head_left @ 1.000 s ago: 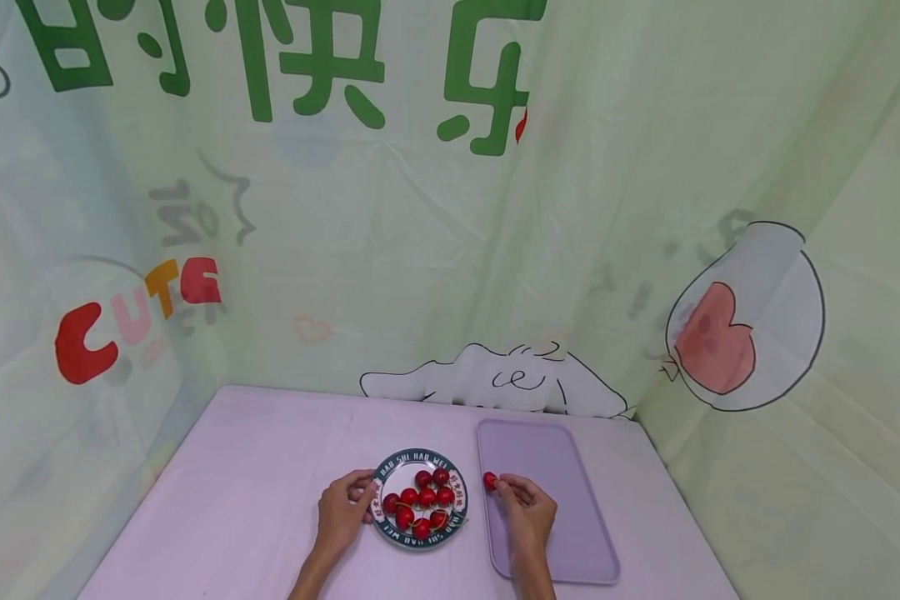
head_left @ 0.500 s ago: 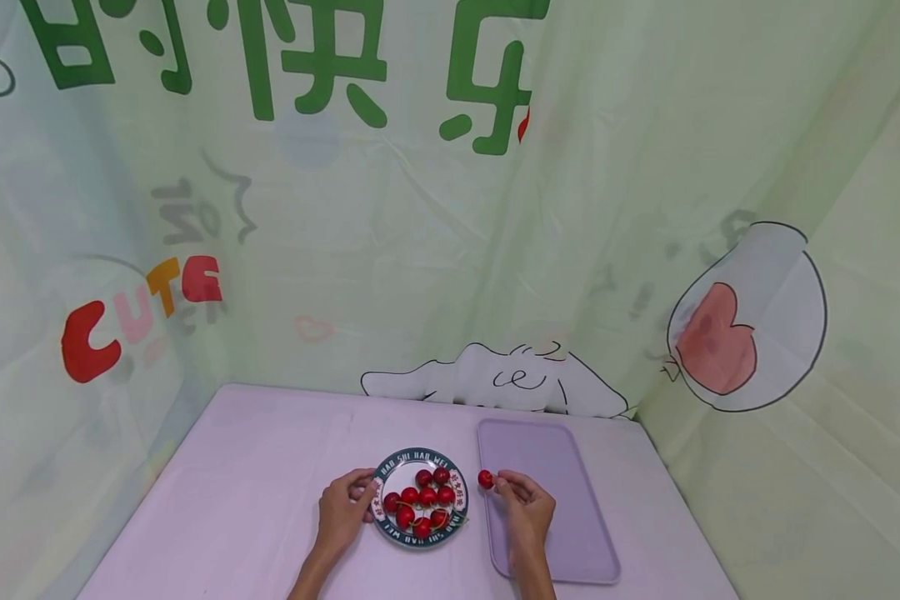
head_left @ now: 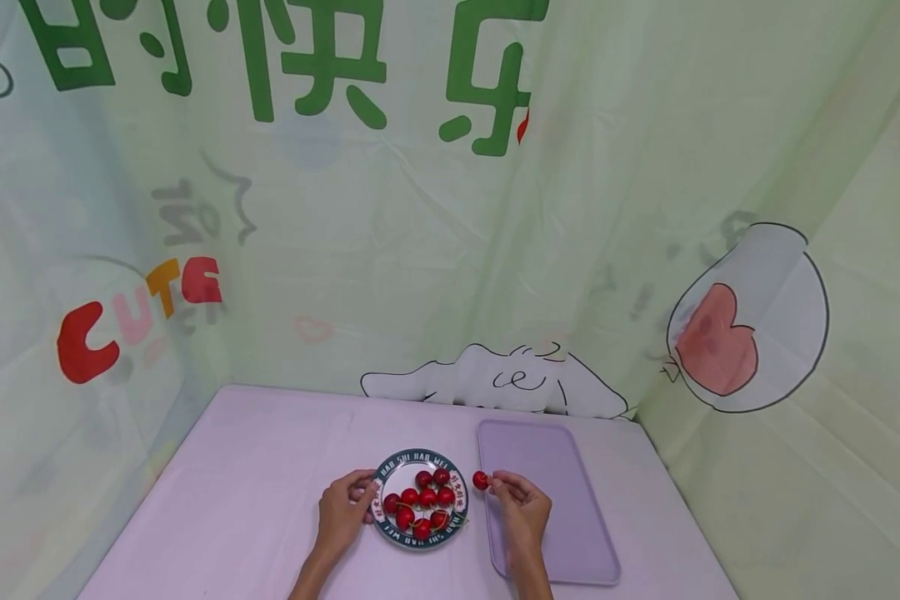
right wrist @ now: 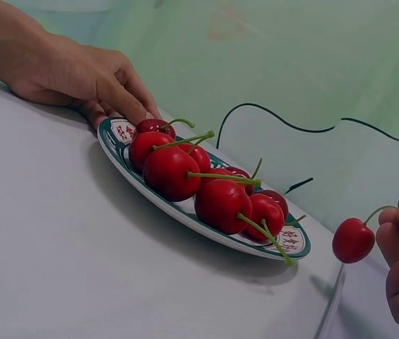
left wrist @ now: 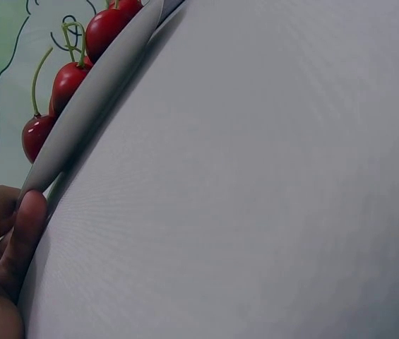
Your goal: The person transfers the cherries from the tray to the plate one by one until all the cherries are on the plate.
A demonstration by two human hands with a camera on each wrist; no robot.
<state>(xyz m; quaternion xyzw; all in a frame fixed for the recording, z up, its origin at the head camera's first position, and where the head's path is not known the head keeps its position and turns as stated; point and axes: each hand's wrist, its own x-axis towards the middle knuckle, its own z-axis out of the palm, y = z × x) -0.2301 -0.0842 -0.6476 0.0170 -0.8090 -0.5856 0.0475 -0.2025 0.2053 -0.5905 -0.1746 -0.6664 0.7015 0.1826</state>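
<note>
A round plate with a dark green lettered rim bears several red cherries with green stems. My left hand grips the plate's left rim between thumb and fingers. In the left wrist view the thumb lies against the plate's outer side. My right hand pinches the stem of a single cherry between thumb and fingertips. That cherry hangs in the air to the right of the plate, above the left edge of a purple tray.
The tray lies flat on a pale table, right of the plate with a narrow gap between them. A printed cloth curtain stands behind and around the table.
My right hand has moved slightly left with the cherry, from over the tray's left edge toward the plate. The left hand and the plate stay put.
</note>
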